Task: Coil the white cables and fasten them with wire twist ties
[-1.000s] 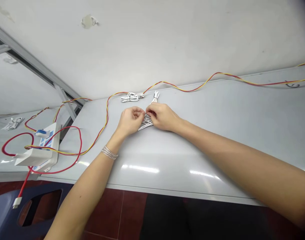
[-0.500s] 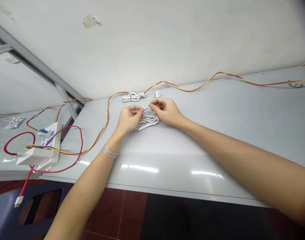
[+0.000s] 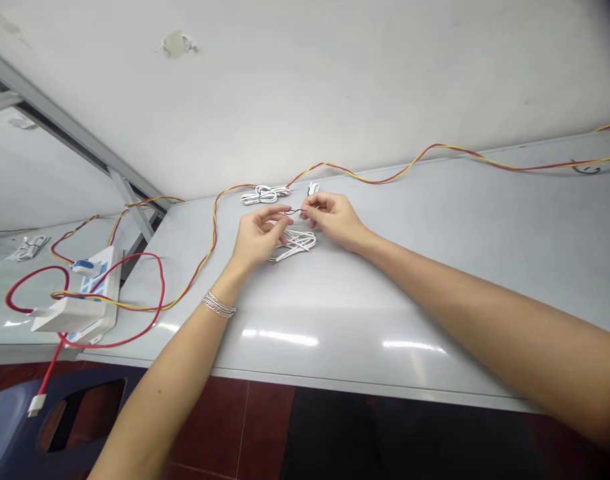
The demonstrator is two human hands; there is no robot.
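My right hand (image 3: 335, 219) pinches a thin black twist tie (image 3: 295, 211) between thumb and fingertips. Across the small gap, my left hand (image 3: 259, 235) has its thumb and index finger parted, and the tie's left end reaches its index fingertip. Just below the fingers, a coiled white cable (image 3: 299, 244) lies loose on the shelf, partly behind my left hand. Behind my hands sits another white cable bundle (image 3: 265, 195), bound with a black tie. A small white bundle (image 3: 313, 188) shows just above my right fingers.
Red and yellow wires (image 3: 379, 180) run along the back wall. On the left stands a white power strip (image 3: 107, 283) with a plugged-in adapter (image 3: 69, 313) and looped red cable (image 3: 163, 287). Another white bundle (image 3: 29, 247) lies far left. A blue chair (image 3: 15, 427) stands below the shelf edge (image 3: 365, 387).
My left thumb and index finger have parted from their pinch. The black tie now stretches between my hands, with its end in my right fingertips. The white coil stays on the shelf.
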